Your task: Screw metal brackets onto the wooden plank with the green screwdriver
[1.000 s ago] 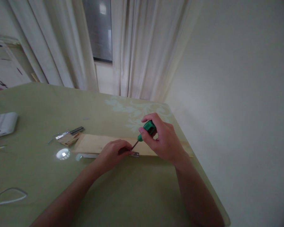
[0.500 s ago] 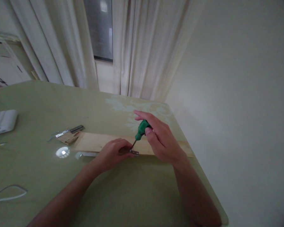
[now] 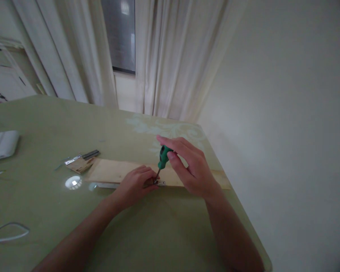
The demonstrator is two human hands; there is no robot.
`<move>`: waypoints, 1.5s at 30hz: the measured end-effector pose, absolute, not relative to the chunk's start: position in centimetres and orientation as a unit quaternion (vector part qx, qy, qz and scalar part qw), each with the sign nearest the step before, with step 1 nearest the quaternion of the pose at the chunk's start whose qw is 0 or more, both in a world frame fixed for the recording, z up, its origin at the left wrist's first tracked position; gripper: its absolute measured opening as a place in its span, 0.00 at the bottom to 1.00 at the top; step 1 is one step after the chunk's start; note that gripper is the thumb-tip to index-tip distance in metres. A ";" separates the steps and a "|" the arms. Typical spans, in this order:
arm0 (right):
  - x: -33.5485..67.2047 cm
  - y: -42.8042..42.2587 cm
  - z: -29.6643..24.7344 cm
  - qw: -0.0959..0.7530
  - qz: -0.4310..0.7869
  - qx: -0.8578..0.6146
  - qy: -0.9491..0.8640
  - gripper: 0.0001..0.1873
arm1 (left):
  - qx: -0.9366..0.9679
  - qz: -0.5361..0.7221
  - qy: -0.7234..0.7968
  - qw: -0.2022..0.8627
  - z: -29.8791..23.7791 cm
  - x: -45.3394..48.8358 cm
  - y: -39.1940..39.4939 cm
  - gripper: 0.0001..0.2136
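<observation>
A pale wooden board (image 3: 113, 170) lies flat on the green table (image 3: 164, 226). My right hand (image 3: 191, 168) pinches the green handle of a small screwdriver (image 3: 162, 160), whose tip points down at a small metal hinge (image 3: 160, 183) on the board's near edge. My left hand (image 3: 136, 185) rests on the board with its fingers closed on the hinge beside the tip. A second metal hinge piece (image 3: 106, 185) sits further left along the same edge.
A small wood offcut with a metal hinge (image 3: 82, 160) lies left of the board. A white box (image 3: 1, 144) sits at the far left, a white cable (image 3: 8, 232) near the front left. The table's right edge drops off beside a bare wall; curtains hang behind.
My right hand has shifted its grip on the green handle and the screwdriver has swung from leaning right to nearly upright. The left hand has stayed on the hinge.
</observation>
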State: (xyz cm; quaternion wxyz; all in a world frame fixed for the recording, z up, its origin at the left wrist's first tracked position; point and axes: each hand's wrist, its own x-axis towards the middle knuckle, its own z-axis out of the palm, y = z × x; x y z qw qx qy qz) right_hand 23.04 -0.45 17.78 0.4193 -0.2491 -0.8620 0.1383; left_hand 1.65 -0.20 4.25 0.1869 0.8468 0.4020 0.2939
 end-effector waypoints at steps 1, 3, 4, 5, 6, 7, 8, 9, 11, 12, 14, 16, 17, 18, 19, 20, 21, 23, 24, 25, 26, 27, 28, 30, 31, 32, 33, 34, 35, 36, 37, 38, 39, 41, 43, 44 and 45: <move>23.0 -0.4 17.7 0.423 0.130 -0.254 -0.860 0.22 | 0.848 0.292 0.402 0.186 4.3 1.6 -0.2 0.03; 23.0 -0.4 17.7 0.428 0.116 -0.264 -0.857 0.21 | 0.849 0.288 0.403 0.184 4.3 1.6 -0.2 0.04; 23.0 -0.4 17.7 0.430 0.117 -0.264 -0.855 0.22 | 0.849 0.285 0.404 0.184 4.3 1.6 -0.1 0.04; 23.1 -0.4 17.8 0.431 0.124 -0.261 -0.855 0.22 | 0.850 0.283 0.404 0.184 4.3 1.6 -0.1 0.04; 23.2 -0.5 17.9 0.428 0.137 -0.255 -0.856 0.23 | 0.852 0.280 0.402 0.184 4.3 1.6 -0.1 0.04; 23.2 -0.6 18.0 0.423 0.150 -0.249 -0.858 0.24 | 0.853 0.278 0.401 0.183 4.2 1.5 0.0 0.04; 23.3 -0.6 18.0 0.419 0.158 -0.247 -0.859 0.25 | 0.855 0.278 0.399 0.182 4.2 1.5 0.0 0.03; 23.3 -0.6 18.0 0.419 0.156 -0.248 -0.860 0.24 | 0.856 0.278 0.397 0.179 4.1 1.5 0.0 0.03; 23.3 -0.6 17.9 0.431 0.130 -0.256 -0.855 0.21 | 0.858 0.280 0.395 0.174 4.1 1.5 0.1 0.03; 23.2 -0.6 17.9 0.443 0.115 -0.258 -0.851 0.20 | 0.858 0.282 0.394 0.171 4.0 1.4 0.1 0.03; 23.1 -0.6 17.7 0.460 0.101 -0.251 -0.845 0.19 | 0.860 0.285 0.390 0.167 4.1 1.5 0.0 0.03; 23.1 -0.6 17.7 0.454 0.120 -0.234 -0.851 0.20 | 0.861 0.285 0.388 0.165 4.1 1.5 0.0 0.01; 23.1 -0.7 17.7 0.444 0.133 -0.225 -0.857 0.22 | 0.862 0.283 0.387 0.162 4.1 1.6 -0.1 0.01; 23.1 -0.7 17.7 0.435 0.142 -0.218 -0.862 0.23 | 0.863 0.282 0.389 0.158 4.0 1.6 -0.1 0.01; 23.1 -0.7 17.7 0.430 0.143 -0.214 -0.865 0.24 | 0.863 0.281 0.392 0.153 3.9 1.7 -0.1 0.01; 23.1 -0.7 17.7 0.432 0.135 -0.213 -0.866 0.23 | 0.862 0.282 0.395 0.147 3.8 1.7 -0.1 0.02; 23.1 -0.6 17.6 0.441 0.120 -0.215 -0.863 0.21 | 0.861 0.285 0.397 0.140 3.7 1.8 -0.2 0.03; 23.1 -0.6 17.5 0.459 0.090 -0.221 -0.856 0.20 | 0.859 0.292 0.399 0.132 3.4 1.8 -0.2 0.04; 23.1 -0.6 17.4 0.463 0.087 -0.221 -0.854 0.20 | 0.858 0.295 0.400 0.130 3.3 1.8 -0.2 0.05; 23.1 -0.6 17.5 0.460 0.093 -0.217 -0.856 0.21 | 0.858 0.295 0.400 0.131 3.3 1.9 -0.2 0.06; 23.1 -0.7 17.5 0.451 0.107 -0.211 -0.861 0.22 | 0.858 0.294 0.400 0.132 3.3 1.9 -0.1 0.06; 23.1 -0.7 17.5 0.441 0.123 -0.202 -0.866 0.23 | 0.858 0.292 0.400 0.133 3.3 1.9 -0.1 0.06; 23.1 -0.7 17.5 0.431 0.137 -0.194 -0.870 0.25 | 0.859 0.289 0.400 0.134 3.3 1.9 -0.1 0.07; 23.0 -0.7 17.4 0.431 0.139 -0.191 -0.871 0.25 | 0.860 0.288 0.399 0.134 3.3 2.0 0.0 0.06; 23.0 -0.7 17.3 0.441 0.125 -0.197 -0.867 0.24 | 0.860 0.289 0.399 0.133 3.4 2.0 0.0 0.06; 22.9 -0.6 17.2 0.453 0.108 -0.207 -0.860 0.22 | 0.859 0.291 0.400 0.134 3.4 2.0 0.0 0.06; 22.8 -0.6 17.1 0.466 0.094 -0.218 -0.853 0.20 | 0.857 0.294 0.400 0.136 3.4 2.0 0.0 0.05; 22.8 -0.6 17.1 0.472 0.091 -0.225 -0.847 0.20 | 0.856 0.296 0.401 0.138 3.4 2.0 -0.1 0.05; 22.7 -0.6 17.2 0.471 0.101 -0.227 -0.846 0.20 | 0.855 0.297 0.402 0.140 3.5 2.0 -0.1 0.05; 22.8 -0.6 17.3 0.462 0.123 -0.224 -0.849 0.21 | 0.853 0.298 0.404 0.141 3.5 2.0 -0.1 0.06; 22.8 -0.6 17.4 0.448 0.148 -0.221 -0.853 0.23 | 0.853 0.298 0.405 0.142 3.5 2.1 -0.1 0.06; 22.8 -0.7 17.4 0.432 0.169 -0.219 -0.858 0.24 | 0.853 0.298 0.406 0.142 3.6 2.1 -0.1 0.06; 22.9 -0.7 17.5 0.419 0.178 -0.221 -0.862 0.25 | 0.853 0.296 0.406 0.141 3.5 2.1 -0.1 0.06; 22.9 -0.8 17.3 0.417 0.152 -0.234 -0.865 0.23 | 0.855 0.294 0.403 0.137 3.5 2.1 -0.1 0.07; 22.8 -0.7 17.1 0.442 0.098 -0.247 -0.857 0.22 | 0.857 0.295 0.401 0.131 3.3 2.1 -0.1 0.07; 22.7 -0.7 17.0 0.456 0.076 -0.249 -0.851 0.22 | 0.858 0.296 0.401 0.129 3.3 2.1 0.0 0.07; 22.7 -0.6 17.0 0.464 0.067 -0.247 -0.848 0.23 | 0.857 0.296 0.402 0.128 3.3 2.1 0.0 0.07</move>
